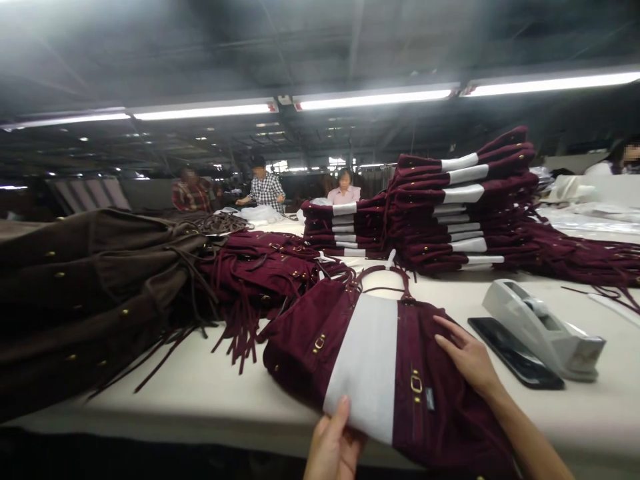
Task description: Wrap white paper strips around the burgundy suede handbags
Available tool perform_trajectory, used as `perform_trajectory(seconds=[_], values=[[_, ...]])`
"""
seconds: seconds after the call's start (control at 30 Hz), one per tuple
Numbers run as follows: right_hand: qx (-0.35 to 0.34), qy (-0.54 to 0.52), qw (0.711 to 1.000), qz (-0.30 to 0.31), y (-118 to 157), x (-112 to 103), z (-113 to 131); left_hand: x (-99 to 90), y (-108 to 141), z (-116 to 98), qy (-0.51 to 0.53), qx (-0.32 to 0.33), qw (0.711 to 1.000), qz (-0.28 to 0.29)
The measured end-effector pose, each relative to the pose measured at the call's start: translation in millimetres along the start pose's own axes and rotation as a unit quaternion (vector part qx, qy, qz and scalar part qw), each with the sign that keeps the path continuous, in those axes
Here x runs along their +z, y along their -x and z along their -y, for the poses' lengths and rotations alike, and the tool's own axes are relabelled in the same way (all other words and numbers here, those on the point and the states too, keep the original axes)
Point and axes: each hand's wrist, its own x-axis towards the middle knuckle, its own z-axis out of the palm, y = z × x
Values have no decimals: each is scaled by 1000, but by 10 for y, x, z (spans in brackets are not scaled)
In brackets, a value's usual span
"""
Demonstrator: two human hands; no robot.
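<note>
Burgundy fabric handbag (407, 347) with a wide white band (367, 367) sits lower centre, left hand (336, 437) clamped on the bag's near edge, right hand (467, 357) just resting there, fingers kinda apart.

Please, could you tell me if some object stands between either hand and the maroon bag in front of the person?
Nothing visible blocks them. The right hand touches the maroon bag directly. At the left hand, only the white band across the bag lies under the thumb. The tape dispenser stands aside, right of the bag.
</note>
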Motion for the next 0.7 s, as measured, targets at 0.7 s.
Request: perform_trajectory(seconds=[0.7], values=[[-213, 360, 908, -30, 1509, 163, -59, -418, -605, -1760, -635, 332, 689, 113]])
